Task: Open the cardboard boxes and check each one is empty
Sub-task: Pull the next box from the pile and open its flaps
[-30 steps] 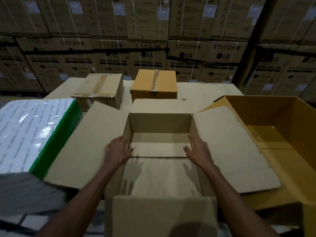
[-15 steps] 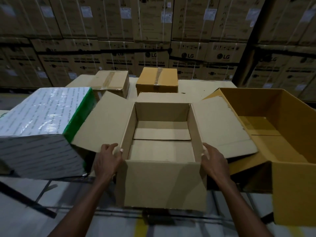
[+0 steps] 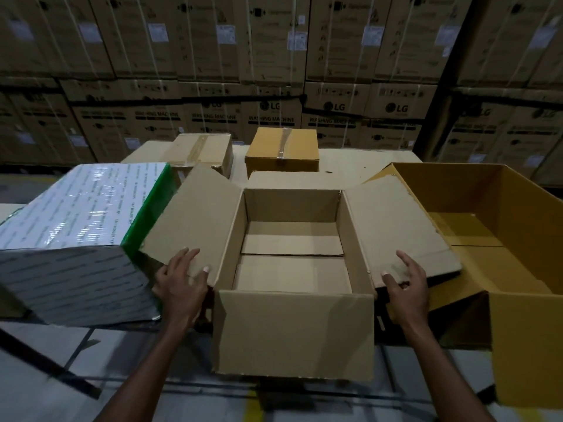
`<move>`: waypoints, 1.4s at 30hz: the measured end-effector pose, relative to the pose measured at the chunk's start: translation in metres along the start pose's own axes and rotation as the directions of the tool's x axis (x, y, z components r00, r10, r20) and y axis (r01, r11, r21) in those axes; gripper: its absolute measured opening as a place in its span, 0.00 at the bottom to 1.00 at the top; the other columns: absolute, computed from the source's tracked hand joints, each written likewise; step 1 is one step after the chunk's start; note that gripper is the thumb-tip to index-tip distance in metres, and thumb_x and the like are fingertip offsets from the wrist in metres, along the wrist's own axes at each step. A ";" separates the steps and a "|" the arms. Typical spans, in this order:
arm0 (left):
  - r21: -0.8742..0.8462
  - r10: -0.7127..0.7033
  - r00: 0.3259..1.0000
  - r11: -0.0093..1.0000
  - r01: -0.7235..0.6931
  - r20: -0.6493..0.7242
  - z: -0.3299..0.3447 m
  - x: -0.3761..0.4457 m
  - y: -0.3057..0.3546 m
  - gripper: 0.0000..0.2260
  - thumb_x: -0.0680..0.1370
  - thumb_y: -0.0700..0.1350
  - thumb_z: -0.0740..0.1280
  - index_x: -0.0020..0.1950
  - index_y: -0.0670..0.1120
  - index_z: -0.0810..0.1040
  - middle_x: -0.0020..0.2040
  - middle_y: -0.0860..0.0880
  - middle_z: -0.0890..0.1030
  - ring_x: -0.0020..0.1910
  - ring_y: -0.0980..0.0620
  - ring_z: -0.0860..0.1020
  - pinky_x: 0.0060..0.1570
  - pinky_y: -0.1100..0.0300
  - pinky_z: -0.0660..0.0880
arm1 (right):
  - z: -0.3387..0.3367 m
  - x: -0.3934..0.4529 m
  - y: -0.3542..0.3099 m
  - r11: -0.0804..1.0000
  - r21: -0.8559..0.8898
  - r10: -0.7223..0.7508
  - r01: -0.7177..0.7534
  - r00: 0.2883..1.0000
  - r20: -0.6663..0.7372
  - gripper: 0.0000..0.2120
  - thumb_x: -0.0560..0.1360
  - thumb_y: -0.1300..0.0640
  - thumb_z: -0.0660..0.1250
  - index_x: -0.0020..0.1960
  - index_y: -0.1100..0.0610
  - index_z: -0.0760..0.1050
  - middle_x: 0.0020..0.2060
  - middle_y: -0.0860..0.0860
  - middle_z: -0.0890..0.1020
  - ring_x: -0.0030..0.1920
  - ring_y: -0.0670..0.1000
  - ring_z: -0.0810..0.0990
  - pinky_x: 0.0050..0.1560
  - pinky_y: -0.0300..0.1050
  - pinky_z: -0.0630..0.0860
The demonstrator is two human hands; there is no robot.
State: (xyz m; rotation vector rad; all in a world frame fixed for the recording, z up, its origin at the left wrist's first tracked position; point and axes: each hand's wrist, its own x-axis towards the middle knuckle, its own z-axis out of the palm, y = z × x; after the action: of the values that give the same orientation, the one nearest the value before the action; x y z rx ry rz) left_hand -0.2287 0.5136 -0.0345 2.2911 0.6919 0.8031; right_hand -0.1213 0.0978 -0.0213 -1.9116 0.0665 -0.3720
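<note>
Nearest us, at six o'clock, stands the open box (image 3: 292, 333), its near wall facing us and its four flaps folded out. We see down to its floor — two bottom flaps meeting in a seam, nothing lying on them.

Our left hand (image 3: 179, 287) sits at the box's seven o'clock corner, gripping the near edge of the left flap (image 3: 195, 220): the thumb lies on top of the flap by the corner and the other fingers curl round its edge. Our right hand (image 3: 406, 287) mirrors it at five o'clock, thumb on top of the right flap (image 3: 396, 226), fingers spread and bent over the flap's near edge, grasping it.

At nine o'clock, just beside the left flap, sits a wrapped white box (image 3: 76, 239) with a green side and shiny film. At three o'clock is a large yellow box (image 3: 524, 330), also open; the right flap overlaps its rim, and its floor looks bare where we can see it.

Farther off, at twelve o'clock on the pale work surface (image 3: 350, 166), two taped boxes stand closed — a brown one (image 3: 204, 150) toward eleven and a yellow one (image 3: 281, 150) straight ahead.

Beyond everything rises a wall of stacked cartons (image 3: 274, 71) printed "LG" and "WASHING MACHINE".
</note>
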 end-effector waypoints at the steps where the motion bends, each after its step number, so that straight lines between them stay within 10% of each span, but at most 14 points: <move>1: -0.019 0.067 0.997 0.998 -0.068 -0.026 -0.006 0.003 0.002 0.16 0.79 0.45 0.70 0.67 0.52 0.80 0.69 0.48 0.79 0.65 0.40 0.72 0.64 0.41 0.67 | -0.002 0.000 -0.002 0.999 -0.018 -0.033 0.033 0.999 0.003 0.26 0.78 0.63 0.70 0.74 0.49 0.72 0.72 0.51 0.70 0.70 0.53 0.71 0.67 0.59 0.75; 13: 0.208 0.301 0.939 0.920 -0.332 0.169 -0.050 0.059 0.073 0.15 0.81 0.53 0.67 0.68 0.55 0.78 0.58 0.45 0.84 0.52 0.46 0.81 0.53 0.44 0.80 | -0.015 0.032 -0.071 0.718 -0.489 -0.363 0.495 0.866 0.344 0.26 0.79 0.55 0.69 0.75 0.46 0.70 0.73 0.49 0.73 0.68 0.55 0.74 0.66 0.59 0.74; 27: 0.252 0.221 0.839 0.889 -0.383 0.497 -0.023 0.149 0.129 0.12 0.82 0.52 0.65 0.63 0.54 0.81 0.57 0.51 0.84 0.49 0.53 0.81 0.49 0.49 0.83 | 0.020 0.143 -0.141 0.685 -0.634 0.025 0.358 0.859 0.511 0.17 0.79 0.44 0.68 0.66 0.44 0.79 0.69 0.53 0.77 0.65 0.57 0.77 0.59 0.54 0.79; 42: 0.256 0.071 0.783 0.923 -0.286 0.619 0.020 0.205 0.127 0.12 0.81 0.55 0.67 0.50 0.48 0.83 0.43 0.48 0.84 0.41 0.50 0.83 0.41 0.54 0.83 | 0.082 0.186 -0.140 0.584 -0.705 0.051 0.402 0.849 0.526 0.14 0.80 0.45 0.67 0.55 0.54 0.83 0.50 0.53 0.84 0.48 0.52 0.81 0.49 0.50 0.80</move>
State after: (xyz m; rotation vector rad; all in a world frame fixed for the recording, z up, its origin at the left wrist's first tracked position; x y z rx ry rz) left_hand -0.0421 0.5502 0.1148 2.7445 0.3242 -0.0185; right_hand 0.0607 0.1818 0.1233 -2.8954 -0.3888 0.0789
